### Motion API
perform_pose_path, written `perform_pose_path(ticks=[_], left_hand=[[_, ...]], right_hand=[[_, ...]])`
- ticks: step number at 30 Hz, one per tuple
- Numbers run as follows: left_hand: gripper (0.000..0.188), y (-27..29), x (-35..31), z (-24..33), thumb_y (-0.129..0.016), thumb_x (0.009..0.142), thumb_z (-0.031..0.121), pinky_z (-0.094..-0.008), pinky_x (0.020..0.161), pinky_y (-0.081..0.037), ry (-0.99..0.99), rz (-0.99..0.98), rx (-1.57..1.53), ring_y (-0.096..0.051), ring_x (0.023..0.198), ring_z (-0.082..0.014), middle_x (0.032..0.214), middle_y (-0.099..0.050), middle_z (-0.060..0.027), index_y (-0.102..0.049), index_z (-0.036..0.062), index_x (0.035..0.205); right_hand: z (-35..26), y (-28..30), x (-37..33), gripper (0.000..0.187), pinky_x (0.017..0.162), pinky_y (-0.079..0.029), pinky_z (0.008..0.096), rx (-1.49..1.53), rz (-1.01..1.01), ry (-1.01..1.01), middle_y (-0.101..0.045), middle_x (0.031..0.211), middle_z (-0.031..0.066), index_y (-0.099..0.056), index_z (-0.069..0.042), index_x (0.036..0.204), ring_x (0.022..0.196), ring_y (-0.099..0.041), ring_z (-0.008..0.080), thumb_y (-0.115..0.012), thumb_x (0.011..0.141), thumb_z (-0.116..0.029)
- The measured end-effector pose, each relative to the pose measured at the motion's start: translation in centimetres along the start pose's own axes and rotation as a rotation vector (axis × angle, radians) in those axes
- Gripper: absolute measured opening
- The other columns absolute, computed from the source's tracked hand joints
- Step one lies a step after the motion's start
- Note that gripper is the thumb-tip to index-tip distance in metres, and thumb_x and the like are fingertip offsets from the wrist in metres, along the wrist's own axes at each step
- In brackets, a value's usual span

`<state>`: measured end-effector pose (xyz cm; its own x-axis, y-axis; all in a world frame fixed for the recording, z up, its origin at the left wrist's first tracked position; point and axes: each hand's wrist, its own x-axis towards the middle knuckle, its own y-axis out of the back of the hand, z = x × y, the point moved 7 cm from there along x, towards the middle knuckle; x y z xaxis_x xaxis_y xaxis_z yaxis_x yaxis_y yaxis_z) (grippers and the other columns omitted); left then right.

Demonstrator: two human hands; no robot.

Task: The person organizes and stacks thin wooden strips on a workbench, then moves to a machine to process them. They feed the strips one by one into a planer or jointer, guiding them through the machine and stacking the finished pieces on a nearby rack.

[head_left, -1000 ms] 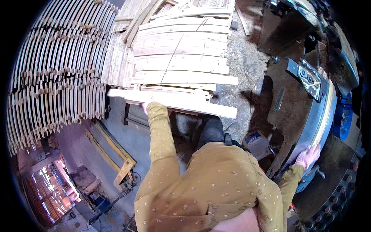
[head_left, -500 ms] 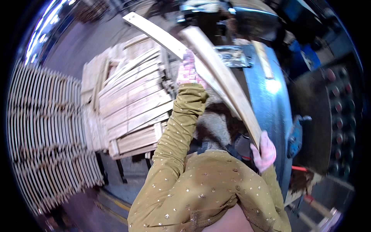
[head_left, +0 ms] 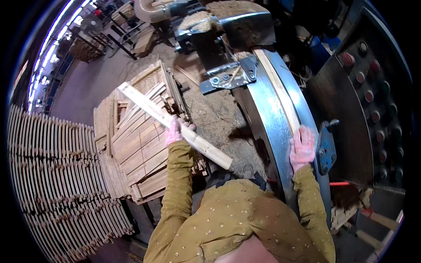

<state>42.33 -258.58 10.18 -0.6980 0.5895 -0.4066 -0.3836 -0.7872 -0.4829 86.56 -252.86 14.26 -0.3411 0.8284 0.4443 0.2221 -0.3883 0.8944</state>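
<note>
My left hand (head_left: 174, 132), in a pinkish glove, is closed around a pale wooden slat (head_left: 204, 148) held tilted in the air. That slat crosses in front of the stacked boards on the left. On the right, a second wooden slat (head_left: 280, 93) lies lengthwise on the shiny curved metal bed (head_left: 268, 104) of a machine. My gloved right hand (head_left: 302, 145) rests on the near end of this slat, its fingers stretched forward and lying flat. The slat's far end runs up beside a metal bracket (head_left: 232, 75) and the machine's guard.
A pile of boards (head_left: 140, 144) stands at left, beside tall rows of stacked slats (head_left: 66, 188). Sawdust covers the floor (head_left: 215, 114) between pile and machine. A blue metal fitting (head_left: 325, 151) and a panel of round buttons (head_left: 372, 105) are at right. A ribbed hose (head_left: 151, 11) is at the back.
The slat in my right hand has come down onto the metal bed, and that hand now lies flat on its end. My left hand has moved left and lower with the other slat.
</note>
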Motion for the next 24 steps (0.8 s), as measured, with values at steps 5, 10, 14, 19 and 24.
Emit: perform_pose_path(ticks=[5, 10, 14, 19, 24], left_hand=[[0.045, -2.4, 0.8, 8.5, -0.065, 0.089, 0.031, -0.0361, 0.056, -0.056, -0.15, -0.483, -0.237, -0.06, 0.065, -0.0244, 0.09, -0.061, -0.0113, -0.051, 0.0034, 0.121], [0.047, -19.1, -2.0, 1.9, -0.058, 0.091, 0.034, -0.0325, 0.076, -0.054, 0.133, -1.059, -0.267, -0.061, 0.088, -0.0201, 0.106, -0.059, -0.0141, -0.047, 0.0028, 0.125], [0.031, -23.8, -9.6, -7.8, -0.052, 0.093, 0.025, -0.0343, 0.075, -0.053, 0.034, -0.596, 0.769, -0.062, 0.082, -0.0199, 0.094, -0.063, -0.0106, -0.053, 0.0016, 0.113], [0.045, -13.4, -11.1, -18.3, -0.059, 0.092, 0.03, -0.0354, 0.1, -0.042, 0.012, -0.838, 0.494, -0.055, 0.115, -0.0274, 0.121, -0.06, -0.0185, -0.054, -0.0003, 0.125], [0.045, 6.4, 4.6, -7.7, -0.063, 0.081, 0.035, -0.0409, 0.083, -0.049, -0.28, -0.138, 1.076, -0.062, 0.094, -0.0341, 0.101, -0.063, -0.0238, -0.06, 0.0021, 0.112]], right_hand=[[0.9, -3.7, 7.2, 0.037, 0.105, -0.038, 0.0463, 0.166, 0.227, 0.059, -0.056, 0.125, 0.0165, -0.062, -0.006, 0.117, 0.118, -0.05, 0.0385, -0.065, 0.08, -0.012], [-6.5, 2.0, 8.5, 0.034, 0.093, -0.047, 0.038, 0.354, 0.255, 0.268, -0.061, 0.116, 0.0147, -0.058, -0.002, 0.123, 0.108, -0.057, 0.0272, -0.055, 0.093, -0.018], [-5.4, 3.6, 3.6, 0.034, 0.083, -0.051, 0.0358, 0.602, 0.056, 0.031, -0.061, 0.111, 0.0197, -0.058, 0.001, 0.12, 0.094, -0.061, 0.0311, -0.058, 0.09, -0.013], [-1.0, 7.7, -15.7, 0.037, 0.087, -0.048, 0.0432, 0.04, -0.217, -0.048, -0.053, 0.123, 0.0299, -0.051, 0.01, 0.124, 0.104, -0.057, 0.0431, -0.051, 0.093, -0.011], [-3.1, 5.8, -19.9, 0.039, 0.094, -0.044, 0.0457, -0.325, -0.45, 0.273, -0.048, 0.13, 0.0295, -0.05, 0.007, 0.127, 0.113, -0.051, 0.0441, -0.047, 0.096, -0.016]])
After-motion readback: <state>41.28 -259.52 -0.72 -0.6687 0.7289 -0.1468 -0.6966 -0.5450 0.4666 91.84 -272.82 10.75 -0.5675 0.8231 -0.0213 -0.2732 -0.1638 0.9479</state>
